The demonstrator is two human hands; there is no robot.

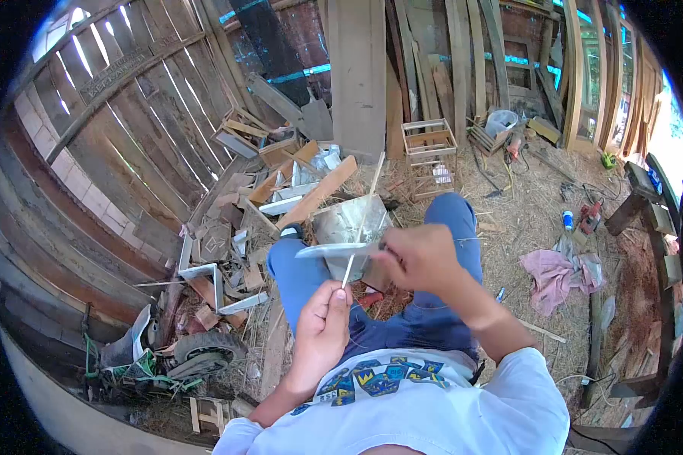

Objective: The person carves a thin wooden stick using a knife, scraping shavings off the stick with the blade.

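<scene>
My left hand (pixel 323 324) is closed around the lower end of a thin, pale wooden stick (pixel 370 199), with the thumb pressed along it. The stick slants up and away from me, its far end free. In my right hand (pixel 423 259) is a knife (pixel 328 250), its handle mostly hidden by the fingers. The blade points left and crosses the stick just above my left hand. Whether the edge bites into the wood I cannot tell. Beyond the blade, between my knees, is a flat greyish, worn board or block (pixel 349 220).
Scrap wood (pixel 330 189) is heaped at the left front, near a small wheel (pixel 209 349). A wooden frame stand (pixel 430 155) is ahead. To the right lie a pink cloth (pixel 548 277), a blue can (pixel 568 220) and a red tool (pixel 590 218). Planks (pixel 357 83) lean against the back wall.
</scene>
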